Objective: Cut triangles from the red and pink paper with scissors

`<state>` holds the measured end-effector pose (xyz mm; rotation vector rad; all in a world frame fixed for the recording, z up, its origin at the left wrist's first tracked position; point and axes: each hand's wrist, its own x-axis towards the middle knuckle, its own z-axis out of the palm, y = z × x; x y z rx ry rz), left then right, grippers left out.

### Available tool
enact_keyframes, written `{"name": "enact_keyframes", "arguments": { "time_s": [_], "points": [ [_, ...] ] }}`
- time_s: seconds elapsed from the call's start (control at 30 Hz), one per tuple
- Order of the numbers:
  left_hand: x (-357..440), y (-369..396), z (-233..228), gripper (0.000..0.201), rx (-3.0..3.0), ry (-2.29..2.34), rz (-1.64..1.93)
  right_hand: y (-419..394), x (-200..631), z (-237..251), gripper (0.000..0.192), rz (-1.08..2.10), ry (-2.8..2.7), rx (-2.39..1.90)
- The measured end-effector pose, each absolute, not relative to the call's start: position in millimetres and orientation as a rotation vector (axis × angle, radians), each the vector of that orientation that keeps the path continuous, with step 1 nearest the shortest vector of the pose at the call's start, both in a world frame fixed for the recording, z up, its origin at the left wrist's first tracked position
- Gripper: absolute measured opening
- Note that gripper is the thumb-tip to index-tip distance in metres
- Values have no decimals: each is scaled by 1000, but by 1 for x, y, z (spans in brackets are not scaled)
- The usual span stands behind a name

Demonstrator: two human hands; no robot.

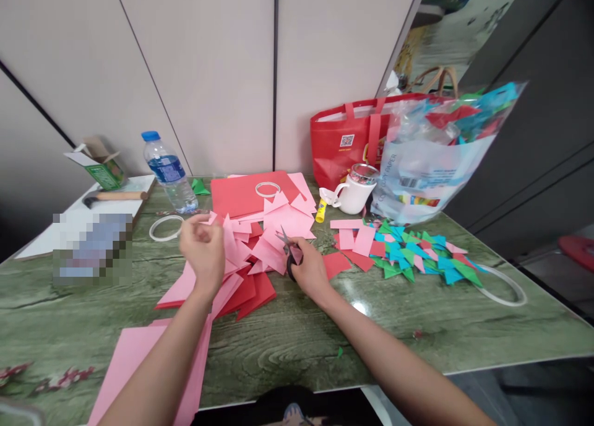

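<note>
A small pink paper piece (pixel 214 218) is pinched between the closed fingertips of the left hand (pixel 203 249), while scissors (pixel 288 252) are gripped in the curled fingers of the right hand (pixel 310 270), blades slightly parted and pointing at the pink pile (pixel 271 231) just beyond. Much cutting appears done: flat, matte triangles lie heaped between the hands, and a mixed spread of green, blue and red triangles (pixel 417 256) lies to the right. Uncut sheets (pixel 139 345), smooth and rectangular, are left near the green wood-grain table (pixel 301 339) edge, so more seems to remain.
</note>
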<state>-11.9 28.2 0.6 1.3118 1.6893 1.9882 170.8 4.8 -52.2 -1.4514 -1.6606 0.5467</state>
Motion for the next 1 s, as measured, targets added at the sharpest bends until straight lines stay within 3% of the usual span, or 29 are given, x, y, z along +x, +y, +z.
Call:
{"name": "enact_keyframes", "arguments": {
  "time_s": [0.07,0.13,0.27,0.57,0.77,1.0],
  "points": [
    [-5,24,-5,15,1602,1677,1674,4,170,-51,33,504,-1718,-1527],
    [1,21,-13,27,1841,1678,1383,3,170,-49,34,460,-1775,-1600],
    [4,22,-31,40,2140,1711,1088,3,169,-45,34,441,-1862,-1696],
    [6,25,-22,32,1607,1340,1266,6,171,-44,21,675,-1464,-1453],
    [13,21,-10,34,1133,1058,1373,10,168,-39,40,1132,-946,-1105],
    [29,7,-14,31,1160,944,1041,7,166,-31,39,1141,-707,-1010]
  ]
}}
